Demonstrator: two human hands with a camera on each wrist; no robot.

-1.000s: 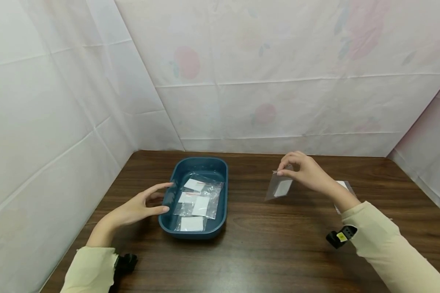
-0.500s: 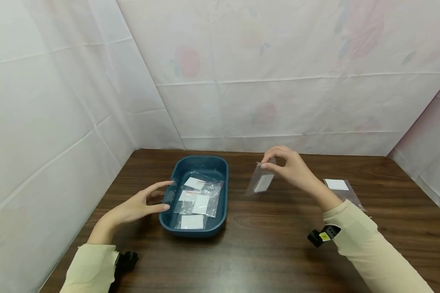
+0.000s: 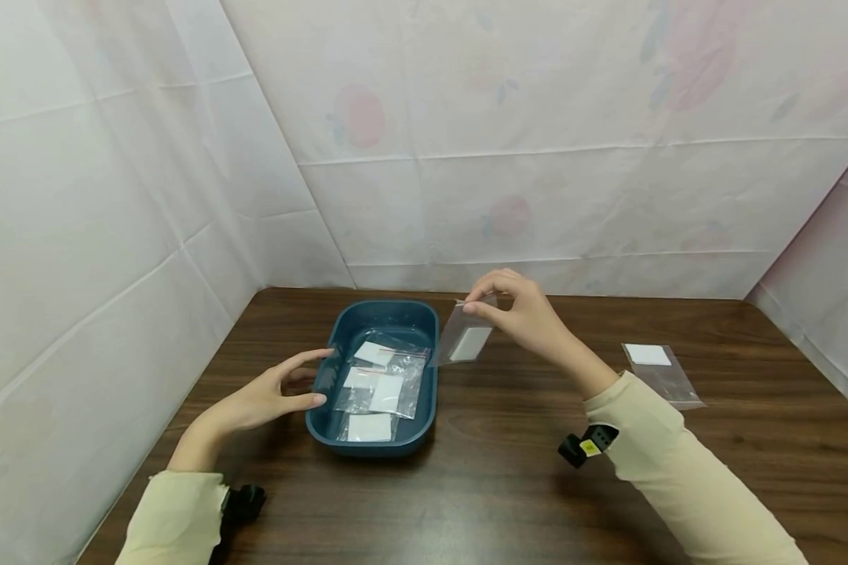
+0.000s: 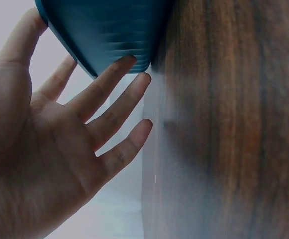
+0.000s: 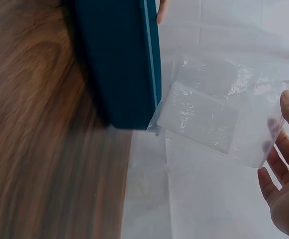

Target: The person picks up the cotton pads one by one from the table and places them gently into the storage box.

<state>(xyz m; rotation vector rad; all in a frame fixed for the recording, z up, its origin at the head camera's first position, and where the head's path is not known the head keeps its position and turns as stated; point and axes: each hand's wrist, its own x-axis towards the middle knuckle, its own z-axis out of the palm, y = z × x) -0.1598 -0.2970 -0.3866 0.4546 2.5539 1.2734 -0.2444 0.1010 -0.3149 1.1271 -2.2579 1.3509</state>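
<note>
My right hand (image 3: 519, 314) pinches the top edge of a clear zip bag (image 3: 468, 337) with a white rectangular piece inside. The bag hangs just off the right rim of a blue plastic bin (image 3: 424, 443); in the right wrist view its lower corner overlaps the bin's edge. At the bin's left side, my left hand (image 3: 261, 404) rests with thumb and forefinger at the rim. The left wrist view shows its fingers (image 4: 119, 112) spread and fairly straight. Inside the bin lie several clear bags (image 3: 406, 392) with white pieces, partly overlapping.
Another clear bag (image 3: 667, 380) with a white piece lies flat on the dark wooden table (image 3: 509, 479) at the right. Pale patterned cloth (image 3: 537, 157) hangs behind the table and at both sides.
My right hand has carried the pinched bag leftwards, up to the bin's right rim. The bag on the table at the right is now fully uncovered. My left hand stays at the bin.
</note>
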